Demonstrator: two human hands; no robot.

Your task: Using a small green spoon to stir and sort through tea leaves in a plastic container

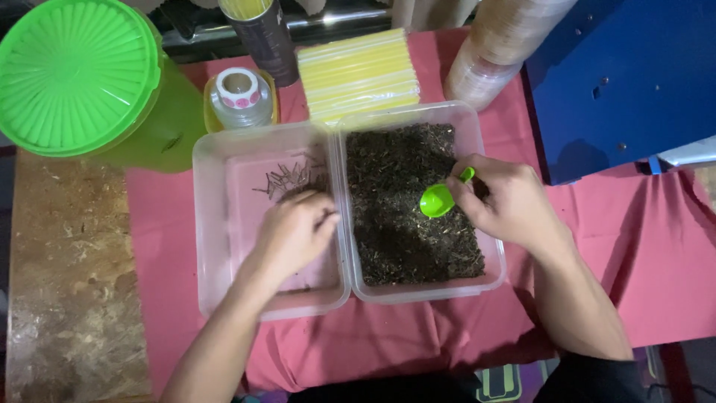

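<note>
Right hand (503, 201) pinches the handle of a green scoop (440, 199), fingers curled round it, bowl facing up, hovering just over the dark loose leaf in the right tub (488, 276); forearm comes in from lower right, wrist bent inward. Left hand (294, 231) lies palm down inside the left tub (209, 246), fingers curled loosely with tips at the dark bits near the tub's inner wall; cannot tell if it grips anything. Left forearm enters from bottom centre-left. A few thin stems (287, 177) lie in the left tub beyond the fingers. The two clear tubs sit side by side, touching, on a red cloth (656, 261). Behind them: a pack of yellow straws (362, 75), a tape roll (239, 89) in a small yellow dish, a dark cylinder (265, 37), a stack of clear lids (492, 52). Far left, a green lidded bucket (82, 75). Right, a blue metal box (619, 75). Left edge shows worn brown tabletop (67, 283).
</note>
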